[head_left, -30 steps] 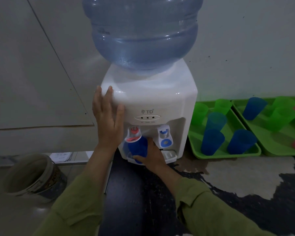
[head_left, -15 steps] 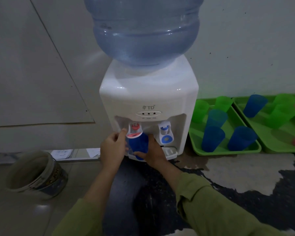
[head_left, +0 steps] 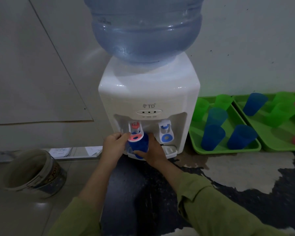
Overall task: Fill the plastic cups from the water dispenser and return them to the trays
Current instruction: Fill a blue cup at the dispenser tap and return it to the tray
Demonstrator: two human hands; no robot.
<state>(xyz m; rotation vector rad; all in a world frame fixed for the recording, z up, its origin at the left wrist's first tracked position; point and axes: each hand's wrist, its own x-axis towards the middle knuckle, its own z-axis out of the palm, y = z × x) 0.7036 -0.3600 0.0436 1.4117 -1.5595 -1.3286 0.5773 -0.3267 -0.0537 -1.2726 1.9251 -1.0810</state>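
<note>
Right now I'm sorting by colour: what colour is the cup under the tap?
Blue: the cup under the red tap, best seen in the head view.

Head view looks forward and down, close on the water dispenser (head_left: 148,106).

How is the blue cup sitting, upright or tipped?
Upright: the blue cup stands mouth-up beneath the red tap, gripped by the right hand. Fill level: cannot tell.

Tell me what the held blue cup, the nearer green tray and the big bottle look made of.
Held blue cup: translucent plastic, likely; its wall glows through. Nearer green tray: smooth moulded plastic, judging by its rounded, faintly shiny rim. Water bottle: clear blue-tinted rigid plastic, probably; ribbed, with glossy highlights.
</note>
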